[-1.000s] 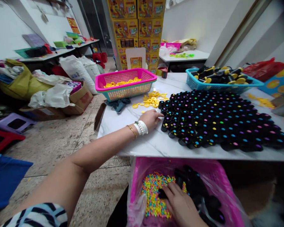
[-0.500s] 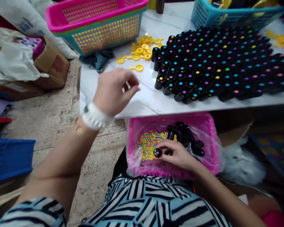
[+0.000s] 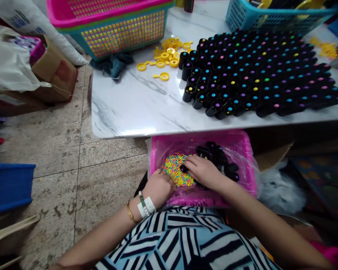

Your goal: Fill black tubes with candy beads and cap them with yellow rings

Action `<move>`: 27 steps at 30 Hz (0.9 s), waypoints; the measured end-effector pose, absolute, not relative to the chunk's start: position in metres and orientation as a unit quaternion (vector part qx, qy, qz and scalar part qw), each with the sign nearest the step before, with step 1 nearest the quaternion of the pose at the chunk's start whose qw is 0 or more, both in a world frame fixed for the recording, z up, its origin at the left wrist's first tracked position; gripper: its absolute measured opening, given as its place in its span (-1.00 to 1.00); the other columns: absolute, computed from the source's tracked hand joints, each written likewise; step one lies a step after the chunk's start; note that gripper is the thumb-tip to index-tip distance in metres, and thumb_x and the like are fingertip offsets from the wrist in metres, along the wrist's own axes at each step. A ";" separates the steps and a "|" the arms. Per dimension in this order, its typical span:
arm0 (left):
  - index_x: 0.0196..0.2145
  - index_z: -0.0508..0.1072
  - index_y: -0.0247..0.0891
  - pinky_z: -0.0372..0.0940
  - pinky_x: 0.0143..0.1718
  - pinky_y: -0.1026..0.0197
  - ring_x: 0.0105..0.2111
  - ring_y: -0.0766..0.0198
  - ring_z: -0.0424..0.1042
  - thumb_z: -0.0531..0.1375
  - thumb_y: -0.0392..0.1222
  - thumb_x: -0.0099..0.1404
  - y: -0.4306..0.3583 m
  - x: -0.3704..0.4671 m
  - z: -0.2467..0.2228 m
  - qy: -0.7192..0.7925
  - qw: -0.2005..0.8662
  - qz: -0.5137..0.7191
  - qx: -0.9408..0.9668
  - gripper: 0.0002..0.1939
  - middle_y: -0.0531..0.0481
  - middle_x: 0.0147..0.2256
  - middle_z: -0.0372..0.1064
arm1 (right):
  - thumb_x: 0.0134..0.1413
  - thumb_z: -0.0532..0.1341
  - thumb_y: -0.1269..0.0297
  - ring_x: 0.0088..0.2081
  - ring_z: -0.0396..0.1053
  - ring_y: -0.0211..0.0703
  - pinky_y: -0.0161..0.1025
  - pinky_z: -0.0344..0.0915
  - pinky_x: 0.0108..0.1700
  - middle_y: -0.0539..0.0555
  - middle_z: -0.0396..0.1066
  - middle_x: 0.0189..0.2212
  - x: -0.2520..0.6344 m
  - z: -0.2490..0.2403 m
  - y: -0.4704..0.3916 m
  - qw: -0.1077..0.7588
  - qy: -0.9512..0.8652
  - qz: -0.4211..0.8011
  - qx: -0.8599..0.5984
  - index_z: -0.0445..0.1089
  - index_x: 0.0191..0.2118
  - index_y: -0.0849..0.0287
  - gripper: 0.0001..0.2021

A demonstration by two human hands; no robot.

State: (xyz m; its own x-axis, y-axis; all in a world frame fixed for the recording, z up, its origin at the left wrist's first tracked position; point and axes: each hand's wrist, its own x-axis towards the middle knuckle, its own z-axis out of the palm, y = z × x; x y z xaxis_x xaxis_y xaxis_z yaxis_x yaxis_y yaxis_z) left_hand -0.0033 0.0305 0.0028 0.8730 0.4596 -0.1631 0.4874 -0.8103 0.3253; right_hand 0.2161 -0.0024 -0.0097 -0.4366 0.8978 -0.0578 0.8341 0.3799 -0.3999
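Observation:
A pink basket [image 3: 248, 165] lined with clear plastic sits at my lap, holding small multicoloured beads [image 3: 176, 165] on its left side and loose black tubes [image 3: 228, 168] on its right. My right hand [image 3: 204, 171] is closed around one black tube [image 3: 183, 168], its end low over the beads. At the basket's left edge, my left hand [image 3: 159, 187] reaches down to the beads with its fingers curled together; whatever is between the fingertips is hidden. Rows of upright black tubes [image 3: 242, 75], each with a coloured dot inside its mouth, stand on the table.
The white marbled table [image 3: 124, 108] has its front edge just beyond the basket. On it are yellow ring-shaped pieces [image 3: 165, 56], a dark cloth [image 3: 112, 65], a stacked pink-and-teal basket [image 3: 124, 33] and a blue basket [image 3: 281, 20]. A blue bin [image 3: 9, 187] stands on the floor at left.
My left hand has come down from above the table to the beads in the basket. My right hand keeps the black tube, now turned lower toward the beads. The view has shifted slightly.

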 end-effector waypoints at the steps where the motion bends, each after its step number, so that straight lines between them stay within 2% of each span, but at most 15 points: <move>1: -0.47 0.48 -0.30 0.29 -0.25 0.00 -0.38 0.12 0.40 0.18 -0.16 0.31 0.028 -0.006 0.003 0.240 0.179 -0.038 0.954 -0.77 -0.08 -0.48 0.44 | 0.19 0.13 0.46 -0.12 0.35 -0.04 -0.11 0.33 -0.09 0.18 0.41 -0.19 0.207 -0.012 -0.003 0.039 -0.843 0.172 -0.508 0.38 -0.17 0.21 -0.87; 4: -0.49 0.46 -0.28 0.28 -0.23 0.03 -0.34 0.14 0.38 0.13 -0.17 0.34 0.020 -0.018 0.007 0.252 0.175 0.027 0.951 -0.73 -0.08 -0.47 0.40 | 0.22 0.15 0.41 -0.17 0.34 -0.06 -0.15 0.32 -0.13 0.14 0.39 -0.24 0.183 -0.016 -0.006 -0.011 -0.868 0.181 -0.462 0.37 -0.19 0.20 -0.92; 7: -0.29 0.49 -0.28 0.26 0.01 -0.09 0.00 -0.02 0.32 0.17 -0.22 0.29 0.011 -0.029 0.010 0.337 0.153 0.153 0.916 -0.88 -0.23 -0.10 0.40 | 0.19 0.13 0.46 -0.16 0.35 -0.12 -0.21 0.32 -0.14 0.11 0.39 -0.23 0.181 -0.015 -0.013 0.055 -0.834 0.254 -0.486 0.36 -0.17 0.19 -0.88; 8: -0.14 0.46 -0.28 0.21 0.09 -0.15 0.13 -0.08 0.22 0.19 -0.23 0.26 0.009 -0.032 0.009 0.378 0.152 0.196 0.892 -0.79 -0.29 0.05 0.29 | 0.16 0.13 0.48 -0.16 0.36 -0.14 -0.23 0.33 -0.14 0.11 0.39 -0.22 0.186 -0.014 -0.015 0.102 -0.810 0.286 -0.501 0.35 -0.15 0.18 -0.84; 9: 0.02 0.38 -0.29 0.16 0.15 -0.20 0.21 -0.12 0.12 0.21 -0.23 0.22 0.008 -0.034 0.007 0.423 0.162 0.232 0.861 -0.62 -0.33 0.16 0.16 | 0.13 0.14 0.49 -0.17 0.37 -0.17 -0.25 0.34 -0.14 0.10 0.40 -0.21 0.193 -0.012 -0.017 0.154 -0.783 0.315 -0.514 0.35 -0.13 0.18 -0.81; 10: 0.13 0.26 -0.31 0.13 0.17 -0.22 0.25 -0.13 0.06 0.23 -0.22 0.20 0.009 -0.035 0.003 0.470 0.184 0.256 0.824 -0.45 -0.36 0.21 0.07 | 0.11 0.16 0.49 -0.18 0.38 -0.18 -0.25 0.35 -0.14 0.09 0.40 -0.20 0.201 -0.010 -0.019 0.204 -0.756 0.337 -0.524 0.34 -0.11 0.17 -0.78; 11: 0.19 0.19 -0.33 0.14 0.17 -0.21 0.24 -0.13 0.08 0.24 -0.20 0.17 0.011 -0.036 -0.002 0.513 0.223 0.266 0.785 -0.35 -0.37 0.21 0.07 | 0.09 0.17 0.47 -0.19 0.39 -0.20 -0.25 0.36 -0.15 0.09 0.40 -0.18 0.209 -0.008 -0.021 0.246 -0.732 0.346 -0.532 0.34 -0.10 0.16 -0.76; 12: 0.18 0.19 -0.35 0.18 0.13 -0.18 0.18 -0.11 0.16 0.25 -0.16 0.14 0.016 -0.036 -0.008 0.549 0.279 0.258 0.745 -0.34 -0.36 0.16 0.15 | 0.09 0.17 0.45 -0.22 0.40 -0.21 -0.25 0.37 -0.16 0.09 0.41 -0.18 0.216 -0.005 -0.023 0.277 -0.715 0.345 -0.541 0.34 -0.10 0.15 -0.76; 13: 0.10 0.28 -0.36 0.24 0.07 -0.13 0.09 -0.08 0.26 0.24 -0.13 0.12 0.021 -0.035 -0.015 0.573 0.351 0.236 0.702 -0.41 -0.30 0.06 0.27 | 0.09 0.17 0.44 -0.25 0.40 -0.22 -0.24 0.37 -0.18 0.09 0.41 -0.18 0.222 -0.002 -0.024 0.294 -0.705 0.337 -0.551 0.34 -0.10 0.14 -0.77; 15: -0.21 0.44 -0.33 0.34 -0.14 0.00 -0.19 0.05 0.39 0.19 -0.10 0.10 0.035 -0.033 -0.028 0.578 0.492 0.180 0.625 -0.67 -0.13 -0.24 0.42 | 0.09 0.17 0.42 -0.30 0.40 -0.23 -0.23 0.39 -0.20 0.09 0.41 -0.18 0.229 0.003 -0.027 0.306 -0.691 0.321 -0.570 0.34 -0.12 0.14 -0.79; 17: -0.45 0.42 -0.29 0.32 -0.32 0.13 -0.39 0.17 0.34 0.14 -0.12 0.07 0.046 -0.029 -0.035 0.554 0.577 0.150 0.581 -0.82 0.01 -0.45 0.36 | 0.09 0.19 0.39 -0.31 0.41 -0.23 -0.23 0.40 -0.22 0.10 0.42 -0.17 0.232 0.007 -0.028 0.317 -0.674 0.325 -0.583 0.35 -0.12 0.13 -0.79; 19: -0.52 0.39 -0.28 0.26 -0.39 0.20 -0.46 0.23 0.28 0.13 -0.15 0.03 0.052 -0.025 -0.035 0.537 0.596 0.156 0.576 -0.86 0.06 -0.53 0.31 | 0.09 0.22 0.34 -0.25 0.43 -0.19 -0.23 0.43 -0.20 0.11 0.42 -0.15 0.234 0.010 -0.029 0.352 -0.641 0.342 -0.590 0.36 -0.11 0.13 -0.78; 22: -0.44 0.43 -0.28 0.22 -0.42 0.24 -0.50 0.28 0.23 0.15 -0.17 0.02 0.050 -0.021 -0.029 0.523 0.615 0.183 0.561 -0.85 0.10 -0.55 0.29 | 0.10 0.25 0.29 -0.23 0.44 -0.17 -0.24 0.44 -0.21 0.12 0.42 -0.15 0.239 0.012 -0.027 0.384 -0.618 0.344 -0.593 0.36 -0.11 0.13 -0.78; 25: -0.25 0.47 -0.29 0.23 -0.42 0.26 -0.49 0.29 0.27 0.21 -0.17 0.02 0.044 -0.021 -0.027 0.507 0.676 0.224 0.485 -0.70 0.10 -0.51 0.35 | 0.12 0.21 0.35 -0.31 0.41 -0.21 -0.23 0.43 -0.26 0.13 0.41 -0.15 0.248 0.012 -0.023 0.330 -0.672 0.282 -0.600 0.38 -0.11 0.13 -0.80; 27: -0.12 0.46 -0.29 0.25 -0.42 0.27 -0.48 0.29 0.31 0.26 -0.16 0.00 0.043 -0.021 -0.028 0.491 0.723 0.242 0.421 -0.56 0.08 -0.47 0.40 | 0.13 0.18 0.38 -0.27 0.41 -0.18 -0.21 0.42 -0.25 0.14 0.40 -0.16 0.253 0.012 -0.022 0.306 -0.697 0.244 -0.600 0.39 -0.11 0.13 -0.81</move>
State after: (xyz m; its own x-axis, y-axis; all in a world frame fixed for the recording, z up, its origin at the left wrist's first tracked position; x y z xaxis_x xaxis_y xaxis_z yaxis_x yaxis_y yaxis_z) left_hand -0.0211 0.0434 -0.0285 0.4015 0.7632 -0.5063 0.0640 0.5281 0.8468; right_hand 0.2534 -0.0223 0.0121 -0.0912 0.9868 0.1337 0.6872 0.1595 -0.7088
